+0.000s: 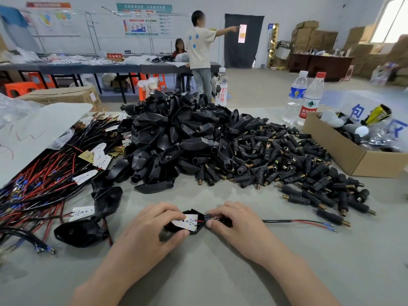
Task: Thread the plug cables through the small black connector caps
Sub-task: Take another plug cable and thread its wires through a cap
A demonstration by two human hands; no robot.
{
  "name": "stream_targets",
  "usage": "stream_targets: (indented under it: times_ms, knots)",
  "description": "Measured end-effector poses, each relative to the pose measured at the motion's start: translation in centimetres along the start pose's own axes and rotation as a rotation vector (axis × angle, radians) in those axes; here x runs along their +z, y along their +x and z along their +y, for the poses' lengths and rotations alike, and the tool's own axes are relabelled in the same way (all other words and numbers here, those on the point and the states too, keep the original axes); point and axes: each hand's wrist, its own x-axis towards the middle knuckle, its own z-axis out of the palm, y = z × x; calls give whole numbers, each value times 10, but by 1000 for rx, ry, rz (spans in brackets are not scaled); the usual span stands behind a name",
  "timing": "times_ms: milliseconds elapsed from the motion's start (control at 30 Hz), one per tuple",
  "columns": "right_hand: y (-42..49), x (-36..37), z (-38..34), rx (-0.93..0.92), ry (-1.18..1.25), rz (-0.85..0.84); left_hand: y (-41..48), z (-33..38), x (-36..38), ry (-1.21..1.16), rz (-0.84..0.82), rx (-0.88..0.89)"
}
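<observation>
Left hand (152,226) is gripping the black shell (195,232) — fingers curled over its top, thumb underneath. White LED board (187,221) is sitting inside it, just right of those fingertips. Right hand (234,221) is pinching the cable (278,221) right at the shell's neck, fingers closed on it — the cable is trailing rightward from them along the worktop (220,272), red and black ends splayed.

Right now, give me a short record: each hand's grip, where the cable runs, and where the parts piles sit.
left hand: grips black shell holding white board
right hand: pinches cable at the shell's right end
cable: trails right on table, red and black leads free
shell pile: centre, behind hands
connector pile: right of shells
wire bundle: far left
</observation>
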Motion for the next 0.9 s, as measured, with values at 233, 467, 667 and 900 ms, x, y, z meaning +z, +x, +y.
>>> stream_targets:
  times_ms: [233,467,667,900]
  knots:
    - [-1,-3,-2,2,22,-1,1,0,4,115,28,40]
    - [0,-2,-1,17,65,10,4,9,2,224,88,88]
    - [1,-2,1,19,45,0,3,20,4,385,95,31]
    - [2,-2,4,-18,-16,31,-2,9,-9,422,106,-135]
